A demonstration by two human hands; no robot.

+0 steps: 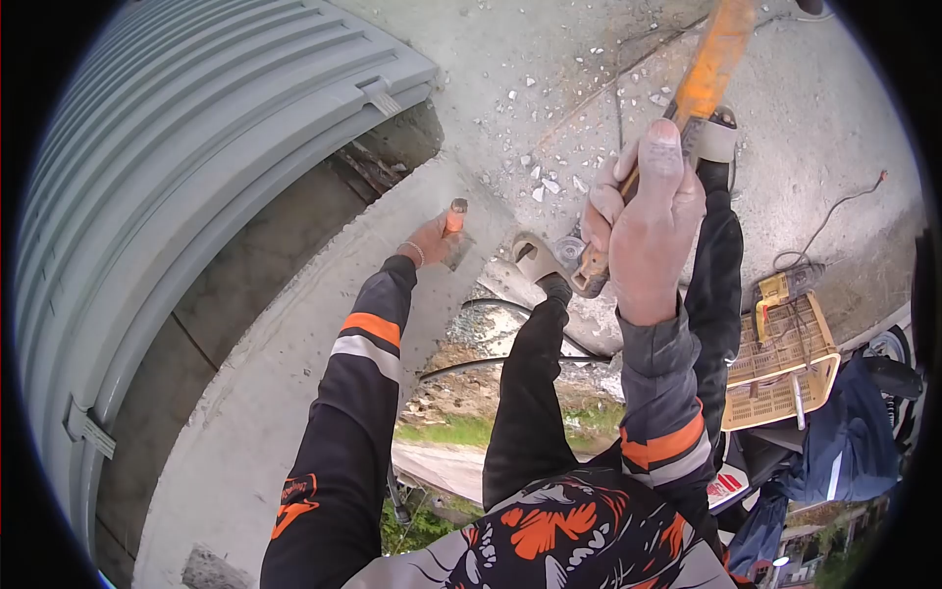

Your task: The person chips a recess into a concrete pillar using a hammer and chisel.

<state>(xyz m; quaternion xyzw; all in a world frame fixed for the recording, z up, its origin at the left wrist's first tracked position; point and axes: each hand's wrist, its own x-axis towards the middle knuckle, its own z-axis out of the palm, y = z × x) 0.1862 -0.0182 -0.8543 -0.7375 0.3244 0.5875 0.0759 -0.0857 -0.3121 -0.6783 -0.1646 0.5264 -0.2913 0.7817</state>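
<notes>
My left hand [424,245] is closed around a scraper with an orange handle [454,222] and a flat grey blade. It is low over the pale concrete ledge [324,294], near its inner edge. Higher and nearer the camera, my right hand [653,211] grips a long, worn orange bar-shaped tool [716,64] with the thumb laid along it. The tool's lower end sticks out below the fingers, and its middle is hidden by the hand. I cannot tell its exact kind.
White chips [549,185] lie scattered on the concrete floor. A grey ribbed metal panel [226,128] borders a recess at left. At right, a yellow power tool [775,287] rests on a tan plastic crate [819,339], with a cable [829,216] nearby. My sandalled foot [535,257] is beside black hoses [510,362].
</notes>
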